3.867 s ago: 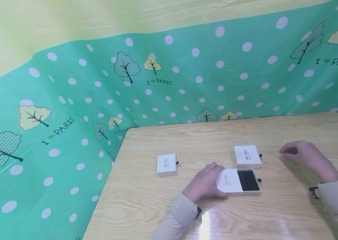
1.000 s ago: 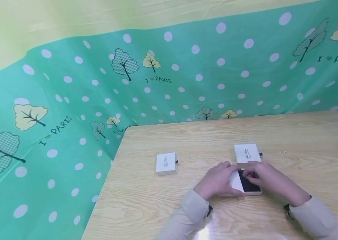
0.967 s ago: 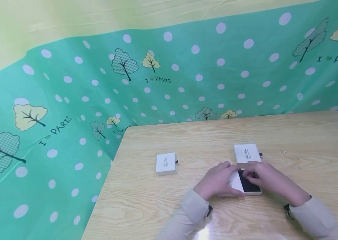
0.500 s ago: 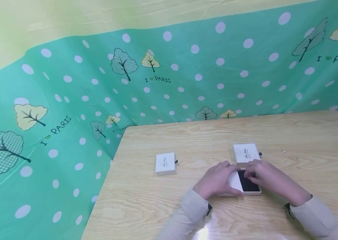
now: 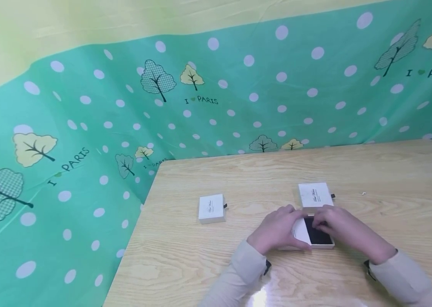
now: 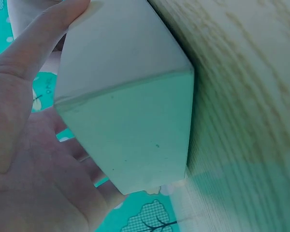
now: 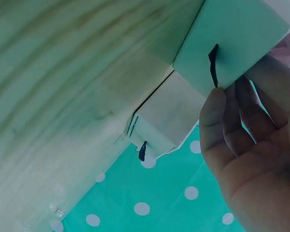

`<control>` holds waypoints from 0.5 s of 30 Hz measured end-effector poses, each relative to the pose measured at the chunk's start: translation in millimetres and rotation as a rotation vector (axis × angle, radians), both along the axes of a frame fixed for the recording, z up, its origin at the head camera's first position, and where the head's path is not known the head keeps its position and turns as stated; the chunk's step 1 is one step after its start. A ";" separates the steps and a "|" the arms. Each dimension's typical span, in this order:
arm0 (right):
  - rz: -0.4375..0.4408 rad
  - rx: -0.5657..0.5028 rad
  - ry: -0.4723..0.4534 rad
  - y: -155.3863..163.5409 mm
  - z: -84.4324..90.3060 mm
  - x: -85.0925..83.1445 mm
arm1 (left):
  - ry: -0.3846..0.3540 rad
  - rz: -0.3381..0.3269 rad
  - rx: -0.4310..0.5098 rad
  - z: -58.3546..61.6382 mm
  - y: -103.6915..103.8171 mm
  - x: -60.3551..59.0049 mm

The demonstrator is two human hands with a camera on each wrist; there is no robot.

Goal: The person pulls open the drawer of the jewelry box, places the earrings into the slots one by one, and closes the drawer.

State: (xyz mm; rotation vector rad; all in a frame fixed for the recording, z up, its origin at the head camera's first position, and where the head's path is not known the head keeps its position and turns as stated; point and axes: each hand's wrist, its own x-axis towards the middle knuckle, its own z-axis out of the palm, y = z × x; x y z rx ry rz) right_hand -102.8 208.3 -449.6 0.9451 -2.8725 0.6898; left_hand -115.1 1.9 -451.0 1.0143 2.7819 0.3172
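Note:
My left hand (image 5: pixel 279 228) grips the outer sleeve of a white slide-out box (image 5: pixel 299 232), thumb on the near side and fingers on the far side. The box's drawer is pulled out to the right, showing a black insert (image 5: pixel 322 238). In the left wrist view the box's plain end (image 6: pixel 135 140) faces the palm. My right hand (image 5: pixel 332 219) is over the drawer, fingers curled, with thumb and fingertips close together at the black insert. I cannot tell what they pinch. In the right wrist view a black pull tab (image 7: pixel 213 65) hangs from the drawer's end.
Just behind the open box lies a second white box (image 5: pixel 313 195) with a black tab, closed. A third closed white box (image 5: pixel 211 209) sits farther left. A tiny silvery piece (image 5: pixel 363 193) lies on the wooden table (image 5: pixel 185 264) at the right. A dotted green cloth (image 5: pixel 216 102) hangs behind.
Since the oldest frame my right hand has come left from the table onto the drawer, and my left hand has shifted right along the sleeve. Over the last second both stay nearly still.

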 end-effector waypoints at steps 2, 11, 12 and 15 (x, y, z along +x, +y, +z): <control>-0.005 0.005 -0.016 -0.2 0.4 -0.2 | 0.000 -0.003 -0.005 0.4 -0.6 0.0; -0.032 0.013 -0.007 0.6 -0.2 -1.2 | 0.038 -0.032 -0.023 4.5 -3.8 0.9; -0.032 0.013 -0.005 0.7 -0.5 -1.0 | 0.039 -0.033 -0.023 4.5 -3.9 0.9; -0.028 0.011 -0.008 0.5 -0.7 -0.6 | 0.033 -0.029 -0.022 3.7 -4.1 0.7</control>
